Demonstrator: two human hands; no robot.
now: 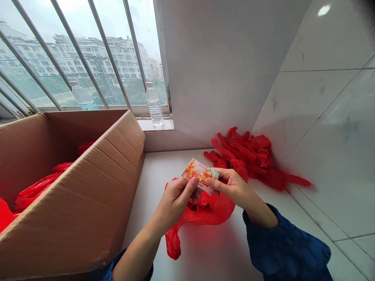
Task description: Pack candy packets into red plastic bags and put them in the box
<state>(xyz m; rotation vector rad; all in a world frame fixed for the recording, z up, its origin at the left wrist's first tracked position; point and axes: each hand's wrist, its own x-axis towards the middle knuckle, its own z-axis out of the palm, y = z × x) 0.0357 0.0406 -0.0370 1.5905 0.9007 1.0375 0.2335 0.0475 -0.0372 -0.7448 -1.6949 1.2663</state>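
Both my hands hold a small printed packet (198,171) above the white counter. My left hand (175,199) pinches its left end between thumb and fingers. My right hand (231,185) pinches its right end. Directly beneath the packet lies an open red plastic bag (205,216) with small dark-and-red items inside; part of the bag is hidden by my hands.
A large open cardboard box (88,195) with red bags (43,183) inside stands on the left. A heap of red plastic bags (249,156) lies by the tiled wall at back right. Two water bottles (154,103) stand on the window sill.
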